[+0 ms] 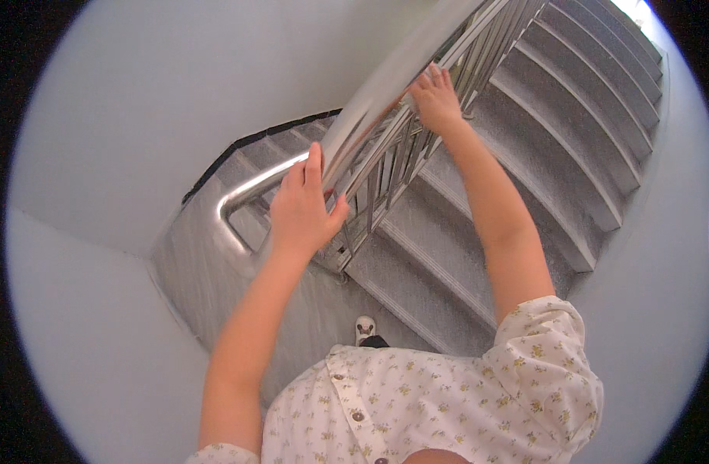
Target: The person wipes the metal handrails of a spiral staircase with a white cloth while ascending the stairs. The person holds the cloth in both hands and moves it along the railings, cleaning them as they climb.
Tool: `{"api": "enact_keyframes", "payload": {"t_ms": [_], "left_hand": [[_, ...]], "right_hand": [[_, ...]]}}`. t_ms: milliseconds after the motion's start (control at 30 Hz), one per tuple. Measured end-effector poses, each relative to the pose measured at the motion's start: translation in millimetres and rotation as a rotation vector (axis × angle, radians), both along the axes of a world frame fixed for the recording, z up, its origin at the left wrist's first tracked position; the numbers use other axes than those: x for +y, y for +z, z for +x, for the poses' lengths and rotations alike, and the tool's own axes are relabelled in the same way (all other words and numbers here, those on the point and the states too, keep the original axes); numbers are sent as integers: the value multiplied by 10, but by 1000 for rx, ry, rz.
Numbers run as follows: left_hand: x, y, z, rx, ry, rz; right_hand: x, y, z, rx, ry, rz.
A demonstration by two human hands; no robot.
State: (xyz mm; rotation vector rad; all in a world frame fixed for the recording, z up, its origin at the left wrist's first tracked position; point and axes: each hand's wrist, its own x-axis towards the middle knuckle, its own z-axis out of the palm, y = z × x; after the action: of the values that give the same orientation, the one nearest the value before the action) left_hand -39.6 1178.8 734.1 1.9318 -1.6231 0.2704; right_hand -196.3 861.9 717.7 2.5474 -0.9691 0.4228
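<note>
A thick, shiny metal handrail (383, 87) runs diagonally up through the middle of the view. My left hand (308, 203) is at its lower stretch, fingers extended and thumb apart; whether the palm touches the metal cannot be seen. Higher up, my right hand (435, 98) reaches to the stair side of the rail, its fingers spread near the upper edge and slightly blurred. Neither hand appears to close around anything. Metal balusters (383, 180) stand beneath the rail. Left of my left hand, the handrail's bent end (222, 210) curves above the landing.
Grey stone stairs (557, 122) curve along the right wall (662, 243). Another flight (262, 153) lies beyond the railing at left, edged by a dark skirting strip (215, 159). One white shoe (365, 327) is on the grey landing (308, 313), beside the lowest step.
</note>
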Motion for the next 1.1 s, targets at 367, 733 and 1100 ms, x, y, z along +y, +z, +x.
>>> {"api": "enact_keyframes", "payload": {"t_ms": [367,733,1100], "left_hand": [[996,-581,715,228,-60,-145],[1986,-1741,397,899,65,75],[1622,-1761,149,1696,-163,-241]], "right_hand": [[2170,-1299,408,-449,253,237],[3974,-1909,701,-1117,79,833],[4121,-1416,1048,-1100,-37,1041]]}}
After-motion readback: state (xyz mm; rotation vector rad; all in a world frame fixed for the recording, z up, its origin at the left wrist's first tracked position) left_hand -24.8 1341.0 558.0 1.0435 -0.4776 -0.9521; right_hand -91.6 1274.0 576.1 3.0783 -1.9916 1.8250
